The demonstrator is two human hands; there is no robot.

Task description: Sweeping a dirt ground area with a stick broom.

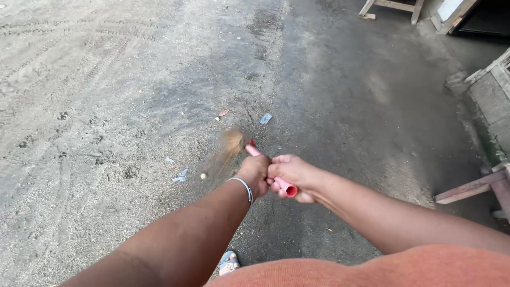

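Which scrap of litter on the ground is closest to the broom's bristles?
The small pale bit just below the blurred broom bristles. The bluish scraps and and the reddish leaf lie farther off.

The left hand [254, 172] and right hand [291, 174] touch side by side on the broom handle [287, 187], whose bristles [226, 151] lie just left and farther out over the ground [133, 79]. Scraps of litter [265, 118] lie beyond and left of the bristles. Wooden frames [473, 188] stand at the right edge and far right, and a sandalled foot [228, 263] is nearest, below the left arm.
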